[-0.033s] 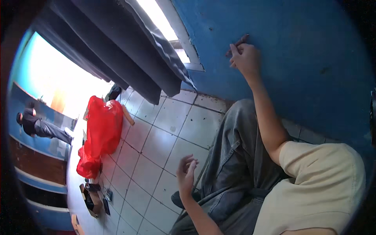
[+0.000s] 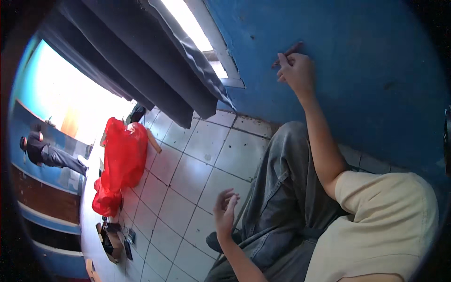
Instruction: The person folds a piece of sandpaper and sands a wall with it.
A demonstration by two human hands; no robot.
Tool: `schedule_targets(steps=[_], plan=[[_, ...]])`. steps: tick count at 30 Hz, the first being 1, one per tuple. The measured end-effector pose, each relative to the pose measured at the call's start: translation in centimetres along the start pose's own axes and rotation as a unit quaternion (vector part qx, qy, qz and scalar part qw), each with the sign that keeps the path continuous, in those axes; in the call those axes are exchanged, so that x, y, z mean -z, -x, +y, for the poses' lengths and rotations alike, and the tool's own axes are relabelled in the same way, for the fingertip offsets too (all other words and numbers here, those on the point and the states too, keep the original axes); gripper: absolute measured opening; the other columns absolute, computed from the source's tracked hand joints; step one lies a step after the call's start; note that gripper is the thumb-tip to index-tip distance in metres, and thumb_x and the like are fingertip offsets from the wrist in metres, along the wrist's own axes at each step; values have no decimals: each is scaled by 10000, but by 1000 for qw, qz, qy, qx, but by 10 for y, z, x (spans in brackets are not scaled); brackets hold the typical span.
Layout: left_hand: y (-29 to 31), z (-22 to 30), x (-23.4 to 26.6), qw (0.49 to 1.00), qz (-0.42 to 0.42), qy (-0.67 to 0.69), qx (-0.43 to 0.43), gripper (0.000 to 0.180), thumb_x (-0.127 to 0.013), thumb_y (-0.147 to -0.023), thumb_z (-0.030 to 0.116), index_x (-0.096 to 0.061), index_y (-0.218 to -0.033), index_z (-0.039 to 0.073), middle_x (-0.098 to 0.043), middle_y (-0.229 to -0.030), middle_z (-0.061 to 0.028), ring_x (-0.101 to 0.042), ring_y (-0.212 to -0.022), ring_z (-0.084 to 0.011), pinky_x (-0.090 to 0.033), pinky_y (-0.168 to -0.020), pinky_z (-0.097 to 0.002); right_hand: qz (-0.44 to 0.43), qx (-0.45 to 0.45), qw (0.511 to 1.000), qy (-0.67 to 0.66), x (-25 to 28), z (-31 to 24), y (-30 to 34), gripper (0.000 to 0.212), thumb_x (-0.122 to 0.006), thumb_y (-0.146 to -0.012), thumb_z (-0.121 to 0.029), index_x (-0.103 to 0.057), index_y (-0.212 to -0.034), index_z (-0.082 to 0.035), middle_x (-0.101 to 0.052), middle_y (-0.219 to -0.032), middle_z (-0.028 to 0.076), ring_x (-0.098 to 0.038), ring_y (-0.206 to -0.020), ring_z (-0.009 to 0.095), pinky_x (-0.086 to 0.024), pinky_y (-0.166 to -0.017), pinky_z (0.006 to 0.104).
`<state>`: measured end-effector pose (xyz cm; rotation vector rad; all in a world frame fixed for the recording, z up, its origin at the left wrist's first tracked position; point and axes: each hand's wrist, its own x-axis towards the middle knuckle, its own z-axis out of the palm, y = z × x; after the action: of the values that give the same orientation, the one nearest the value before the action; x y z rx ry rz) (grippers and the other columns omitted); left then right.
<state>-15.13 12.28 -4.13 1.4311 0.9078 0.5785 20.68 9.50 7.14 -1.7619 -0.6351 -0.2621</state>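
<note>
My right hand (image 2: 298,73) is up against the blue wall (image 2: 357,51), with bent fingers gripping a slim, dark reddish-brown stick-like piece (image 2: 295,48). One end of the piece pokes out past the fingers; its exact kind is too small to make out. Lower down, my left hand (image 2: 225,211) hovers over the tiled floor beside my bent legs (image 2: 282,188). Its fingers curl loosely, the thumb stands apart, and I see nothing in it.
A dark grey curtain (image 2: 127,51) hangs by the bright window frame (image 2: 230,82). On the white floor tiles (image 2: 202,141) lie a red plastic bag (image 2: 124,155) and an open cardboard box (image 2: 110,242) of dark items. A person (image 2: 44,150) stands far off at the left.
My right hand has shifted slightly to the right along the wall with the stick-like piece still in its grip. The left hand stays almost in place. The whole view has dropped a little.
</note>
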Motion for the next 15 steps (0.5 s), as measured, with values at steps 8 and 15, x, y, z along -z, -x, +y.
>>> schedule_targets(steps=[8,15], plan=[[-5,-12,-6,999,13,-41,-14,231,-569,-861,51,-546,-1085,-1,-626,-907,-85,-614,-838,-159,-474,-716,-251,-13,-19,996,-82,-6,18,11,298,-579,-873,-213,-633,-703,24,-599,-527,80,-577,-414,119,-446,-381,246],[-2,-7,-8,999,32,15,-11,233,-571,-857,44,-556,-1086,3,-635,-874,-91,-611,-733,-133,-473,-625,-236,68,-15,991,-114,5,6,11,304,-563,-894,-187,-602,-673,17,-597,-516,79,-589,-418,131,-445,-375,240]])
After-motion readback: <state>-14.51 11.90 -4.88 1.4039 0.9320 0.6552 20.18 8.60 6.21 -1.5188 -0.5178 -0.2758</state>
